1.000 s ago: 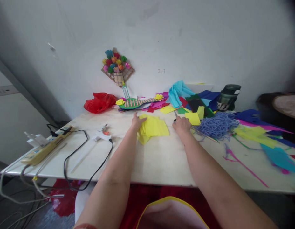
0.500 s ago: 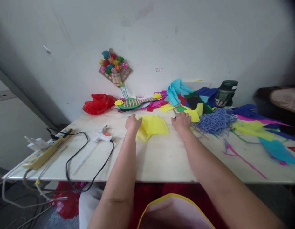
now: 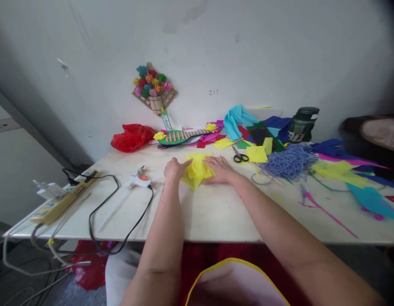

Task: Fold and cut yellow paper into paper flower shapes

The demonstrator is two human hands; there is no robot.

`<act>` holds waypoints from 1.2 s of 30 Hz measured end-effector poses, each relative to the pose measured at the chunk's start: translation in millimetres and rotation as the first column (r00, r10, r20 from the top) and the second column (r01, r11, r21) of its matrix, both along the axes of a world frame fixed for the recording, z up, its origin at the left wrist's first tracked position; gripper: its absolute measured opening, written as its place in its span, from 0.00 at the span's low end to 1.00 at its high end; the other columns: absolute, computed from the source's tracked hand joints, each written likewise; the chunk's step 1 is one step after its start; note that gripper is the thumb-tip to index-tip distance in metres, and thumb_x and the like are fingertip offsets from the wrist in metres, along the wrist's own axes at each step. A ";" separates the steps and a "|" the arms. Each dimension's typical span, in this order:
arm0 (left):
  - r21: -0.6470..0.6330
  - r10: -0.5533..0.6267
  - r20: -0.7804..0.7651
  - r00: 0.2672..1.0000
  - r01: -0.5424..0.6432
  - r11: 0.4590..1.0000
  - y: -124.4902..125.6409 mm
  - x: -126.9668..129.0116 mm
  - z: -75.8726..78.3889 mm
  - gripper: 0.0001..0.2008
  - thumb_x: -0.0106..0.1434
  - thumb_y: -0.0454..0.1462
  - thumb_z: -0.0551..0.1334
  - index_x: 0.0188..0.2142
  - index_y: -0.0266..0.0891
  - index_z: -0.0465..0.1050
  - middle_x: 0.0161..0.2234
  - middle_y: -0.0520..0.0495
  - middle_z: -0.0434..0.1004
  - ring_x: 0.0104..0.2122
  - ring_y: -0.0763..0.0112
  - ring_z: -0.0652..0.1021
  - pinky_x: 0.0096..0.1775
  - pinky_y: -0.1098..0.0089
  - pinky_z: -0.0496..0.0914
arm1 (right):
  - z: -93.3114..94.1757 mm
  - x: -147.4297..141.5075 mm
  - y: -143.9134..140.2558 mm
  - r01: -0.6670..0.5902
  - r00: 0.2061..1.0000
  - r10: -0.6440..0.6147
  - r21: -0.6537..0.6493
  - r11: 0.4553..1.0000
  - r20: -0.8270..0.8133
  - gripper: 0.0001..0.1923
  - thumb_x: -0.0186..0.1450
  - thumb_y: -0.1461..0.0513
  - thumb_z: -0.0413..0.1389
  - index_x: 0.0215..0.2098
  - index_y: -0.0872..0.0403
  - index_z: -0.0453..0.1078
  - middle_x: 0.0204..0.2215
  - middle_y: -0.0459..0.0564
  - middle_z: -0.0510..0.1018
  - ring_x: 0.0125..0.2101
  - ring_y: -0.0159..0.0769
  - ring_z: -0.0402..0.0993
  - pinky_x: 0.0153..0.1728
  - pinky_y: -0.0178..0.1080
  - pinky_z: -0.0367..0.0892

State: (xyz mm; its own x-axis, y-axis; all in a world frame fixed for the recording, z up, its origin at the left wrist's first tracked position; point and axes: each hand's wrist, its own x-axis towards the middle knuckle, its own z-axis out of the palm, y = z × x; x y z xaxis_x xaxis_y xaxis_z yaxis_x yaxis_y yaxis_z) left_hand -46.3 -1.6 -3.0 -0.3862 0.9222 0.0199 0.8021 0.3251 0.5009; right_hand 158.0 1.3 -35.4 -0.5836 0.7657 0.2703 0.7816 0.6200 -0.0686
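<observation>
At the far left edge of the table lies a yellow power strip with white plugs, and a black cable runs from it in a loop over the table edge. Next to it, near the middle, lies a white glue gun with an orange trigger. Behind, by the wall, there is a red bag, and on the wall above hangs a small craft with paper flowers.

The left hand is on the left edge of the yellow paper; its fingers are bent and seem to pinch the paper's edge, though the grip itself is partly hidden. The paper is in the middle of the table, a little crumpled and folded, between the two hands. The right hand lies flat and open on the right part of the paper, with fingers spread, pressing it down; it holds nothing.

To the right, scissors with black handles lie apart from the right hand. Beside them are a yellow sheet, a heap of blue yarn, a dark green jar, and many colored paper scraps.
</observation>
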 end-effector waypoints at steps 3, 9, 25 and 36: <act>0.022 -0.043 0.025 0.999 0.042 0.999 -1.1 6.8 -0.8 0.37 0.45 0.59 0.55 0.48 0.37 0.61 0.41 0.37 0.72 0.33 0.60 0.75 0.32 0.68 0.65 | -2.7 -5.7 -0.8 0.035 0.999 -0.034 0.025 0.999 -0.014 0.44 0.49 0.40 0.48 0.58 0.52 0.48 0.58 0.53 0.51 0.57 0.45 0.45 0.55 0.51 0.35; 0.228 -0.022 -0.063 0.998 0.036 0.973 -2.7 25.6 0.4 0.32 0.51 0.53 0.55 0.49 0.35 0.60 0.44 0.34 0.67 0.44 0.55 0.70 0.41 0.65 0.63 | -8.6 -15.9 6.7 0.155 0.986 -0.146 0.109 0.982 -0.086 0.34 0.58 0.46 0.44 0.57 0.53 0.50 0.57 0.54 0.55 0.55 0.44 0.50 0.54 0.52 0.36; 0.502 0.077 0.415 0.907 -0.299 0.812 10.9 8.7 -16.1 0.12 0.55 0.42 0.53 0.33 0.40 0.69 0.32 0.44 0.74 0.34 0.65 0.74 0.35 0.67 0.65 | -2.9 -8.8 1.6 -0.018 0.988 0.050 0.211 0.977 -0.149 0.34 0.53 0.51 0.54 0.55 0.56 0.56 0.55 0.56 0.57 0.53 0.45 0.53 0.53 0.48 0.45; 0.226 -0.125 0.966 0.225 -0.506 0.832 16.9 2.9 -18.0 0.06 0.50 0.36 0.55 0.27 0.34 0.64 0.19 0.51 0.67 0.14 0.82 0.64 0.17 0.78 0.55 | 6.5 -17.6 -12.7 -0.175 0.960 0.236 0.341 0.924 -0.148 0.25 0.49 0.68 0.52 0.46 0.55 0.64 0.57 0.52 0.52 0.51 0.45 0.55 0.52 0.49 0.50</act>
State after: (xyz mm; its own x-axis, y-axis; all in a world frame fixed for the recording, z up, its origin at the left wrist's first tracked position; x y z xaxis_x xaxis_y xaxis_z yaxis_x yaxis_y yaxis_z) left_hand -43.4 15.3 -21.0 -0.5703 0.8051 -0.1627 -0.4014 -0.1004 0.9104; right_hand 140.4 -11.4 -29.0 -0.6357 0.4879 0.5982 0.6273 0.7781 0.0320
